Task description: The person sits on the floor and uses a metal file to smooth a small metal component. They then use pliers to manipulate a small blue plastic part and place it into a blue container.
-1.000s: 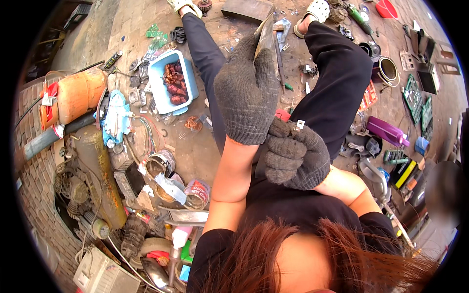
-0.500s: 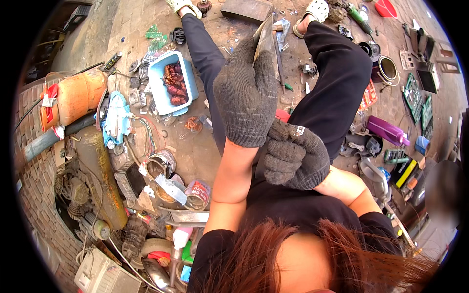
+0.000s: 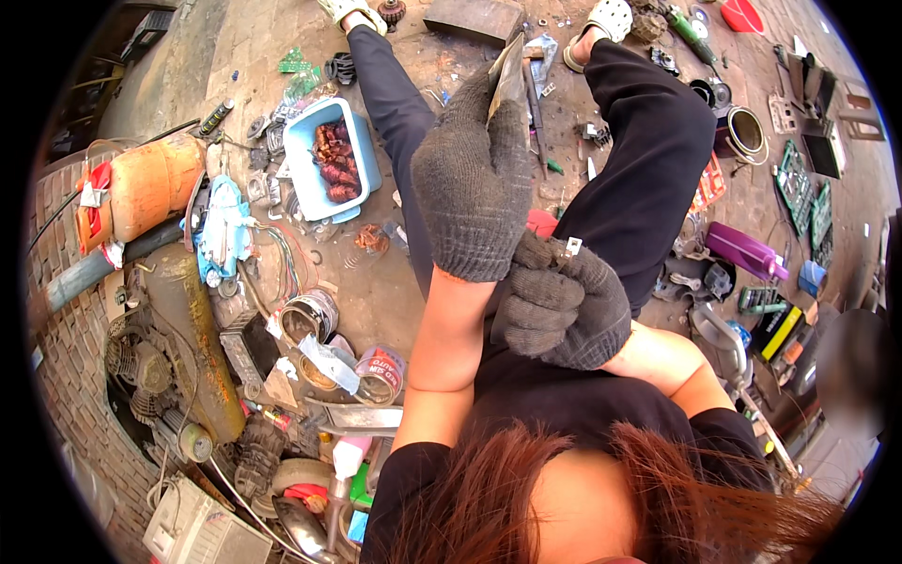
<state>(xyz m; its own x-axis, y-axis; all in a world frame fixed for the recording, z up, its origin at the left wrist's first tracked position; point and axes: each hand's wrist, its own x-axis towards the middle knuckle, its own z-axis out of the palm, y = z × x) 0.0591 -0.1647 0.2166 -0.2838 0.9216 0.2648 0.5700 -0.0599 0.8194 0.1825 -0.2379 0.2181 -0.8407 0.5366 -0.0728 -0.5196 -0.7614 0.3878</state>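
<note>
Step in hand: apparently, handling 2 metal parts. The left hand (image 3: 472,183) grips a pointed metal piece (image 3: 510,80) between the legs (image 3: 648,160); the right hand (image 3: 568,305), fingers curled, appears to pinch a small clip (image 3: 573,246). The next move calls for steady grips.

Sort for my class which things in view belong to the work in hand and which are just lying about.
In use, judging by grip:
pointed grey metal piece, in grey-gloved left hand
small silvery-white piece, in grey-gloved right hand

Seemingly lying about:
rounded orange cylinder
purple plastic bottle
round red bowl
</note>
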